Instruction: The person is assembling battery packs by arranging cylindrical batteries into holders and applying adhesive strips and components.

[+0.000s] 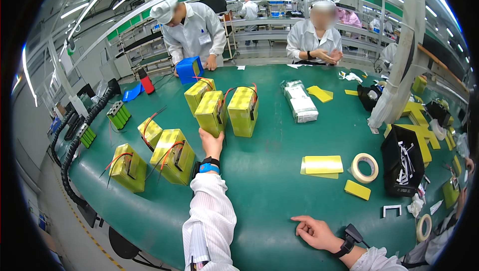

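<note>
My left hand (211, 142), arm stretched forward, is closed around the lower near end of a yellow-wrapped battery pack (209, 112) with red and black wires. Right beside it stands another battery pack (242, 114), and a third pack (198, 94) is just behind. Nearer and to the left are several more, among them a large pack (173, 157), a pack (128, 168) at the front and a smaller one (150, 133). Over the near right of the table my right hand (317, 233) holds nothing; its index finger points left and the other fingers are loosely curled.
On the green table (269, 181) lie yellow sheets (322, 165), a tape roll (364, 167), a black bin (399, 161) of white strips and a plastic-wrapped white bundle (300, 102). Green cell packs (119, 115) sit left. Across it, one person (192, 31) handles a blue block (188, 70); another person (314, 41) faces me.
</note>
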The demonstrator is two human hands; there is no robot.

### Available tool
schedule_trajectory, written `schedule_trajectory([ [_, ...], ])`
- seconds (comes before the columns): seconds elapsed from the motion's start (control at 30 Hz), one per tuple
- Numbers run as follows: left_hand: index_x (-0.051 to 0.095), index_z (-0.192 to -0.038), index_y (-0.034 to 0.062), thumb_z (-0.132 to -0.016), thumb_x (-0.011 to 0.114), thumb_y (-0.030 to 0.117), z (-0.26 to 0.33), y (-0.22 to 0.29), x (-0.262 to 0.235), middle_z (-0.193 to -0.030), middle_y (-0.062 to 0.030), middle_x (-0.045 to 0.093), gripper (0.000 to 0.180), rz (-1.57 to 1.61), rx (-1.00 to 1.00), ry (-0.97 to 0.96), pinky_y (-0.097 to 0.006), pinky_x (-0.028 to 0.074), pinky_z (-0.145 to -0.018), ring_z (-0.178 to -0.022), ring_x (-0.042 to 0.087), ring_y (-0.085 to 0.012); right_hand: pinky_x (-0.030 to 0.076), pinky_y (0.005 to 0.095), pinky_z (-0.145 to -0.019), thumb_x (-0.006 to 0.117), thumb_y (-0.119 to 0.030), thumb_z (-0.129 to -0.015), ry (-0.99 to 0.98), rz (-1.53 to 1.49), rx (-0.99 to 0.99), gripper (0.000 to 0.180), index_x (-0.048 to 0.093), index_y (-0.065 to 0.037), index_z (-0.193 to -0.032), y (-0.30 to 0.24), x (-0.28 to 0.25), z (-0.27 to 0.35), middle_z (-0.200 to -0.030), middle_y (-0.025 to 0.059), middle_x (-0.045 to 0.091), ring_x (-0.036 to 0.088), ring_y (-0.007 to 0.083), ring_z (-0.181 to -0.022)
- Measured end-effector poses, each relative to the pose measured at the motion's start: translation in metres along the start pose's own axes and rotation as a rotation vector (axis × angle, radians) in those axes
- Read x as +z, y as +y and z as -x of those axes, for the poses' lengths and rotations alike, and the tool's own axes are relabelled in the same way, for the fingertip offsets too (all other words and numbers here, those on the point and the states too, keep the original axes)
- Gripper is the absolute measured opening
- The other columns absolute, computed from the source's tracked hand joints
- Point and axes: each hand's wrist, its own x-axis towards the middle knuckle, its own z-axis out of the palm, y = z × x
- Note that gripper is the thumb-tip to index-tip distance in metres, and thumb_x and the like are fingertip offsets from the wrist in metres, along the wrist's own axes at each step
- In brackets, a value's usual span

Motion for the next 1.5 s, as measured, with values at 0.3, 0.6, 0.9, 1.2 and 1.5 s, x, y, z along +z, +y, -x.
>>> schedule_trajectory([
  [0.3, 0.005, -0.143, -0.0108, -0.073, 0.078, 0.023, -0.028, -0.009, 0.033, -0.139, -0.0328, 0.033, 0.106, -0.033, 0.04, 0.001, -0.043, 0.042, -0.1, -0.123, 0.043, -0.0449, 0.045, 0.0208, -0.059, 0.056, -0.004, -0.088, 0.014, 0.004, 0.001, 0.041, 0.052, -0.009, -0.129, 0.001, 0.006, -0.004, -0.081, -0.0014, 0.063, 0.053, 0.0061, -0.063],
  [0.6, 0.001, -0.146, -0.0067, -0.075, 0.074, 0.012, -0.011, -0.011, 0.017, -0.145, -0.0313, 0.024, 0.103, 0.026, 0.023, -0.021, -0.041, 0.046, -0.096, -0.121, 0.047, -0.0409, 0.043, 0.0193, -0.057, 0.056, -0.004, -0.088, -0.008, -0.026, -0.01, 0.039, 0.054, -0.009, -0.127, 0.004, 0.006, -0.004, -0.082, -0.0011, 0.063, 0.051, 0.0045, -0.063],
  [0.9, 0.015, -0.143, -0.0089, -0.077, 0.064, 0.003, 0.072, 0.017, -0.028, -0.139, -0.0304, 0.03, 0.083, 0.118, 0.036, -0.186, -0.041, 0.039, -0.103, -0.117, 0.048, -0.0382, 0.044, 0.0198, -0.056, 0.056, 0.0, -0.087, 0.071, -0.064, -0.068, 0.035, 0.055, -0.003, -0.122, 0.016, 0.002, -0.003, -0.077, 0.0029, 0.063, 0.053, 0.0045, -0.061],
  [1.2, 0.037, -0.128, -0.0075, -0.079, 0.065, 0.009, 0.179, 0.019, -0.129, -0.121, -0.028, 0.047, 0.059, 0.042, 0.123, -0.236, -0.043, 0.042, -0.099, -0.114, 0.05, -0.0395, 0.045, 0.0187, -0.053, 0.053, 0.001, -0.089, 0.021, -0.129, -0.065, 0.035, 0.052, -0.003, -0.125, 0.012, 0.005, 0.001, -0.08, 0.0041, 0.061, 0.055, 0.0052, -0.061],
  [1.5, 0.039, -0.12, -0.006, -0.067, 0.083, 0.027, 0.136, -0.035, -0.2, -0.12, -0.0237, 0.048, 0.077, -0.282, 0.02, 0.325, -0.043, 0.039, -0.099, -0.116, 0.045, -0.0375, 0.045, 0.0192, -0.052, 0.053, 0.002, -0.089, 0.032, -0.089, -0.094, 0.035, 0.052, -0.002, -0.124, 0.011, 0.006, -0.001, -0.078, 0.0036, 0.061, 0.054, 0.005, -0.06],
])
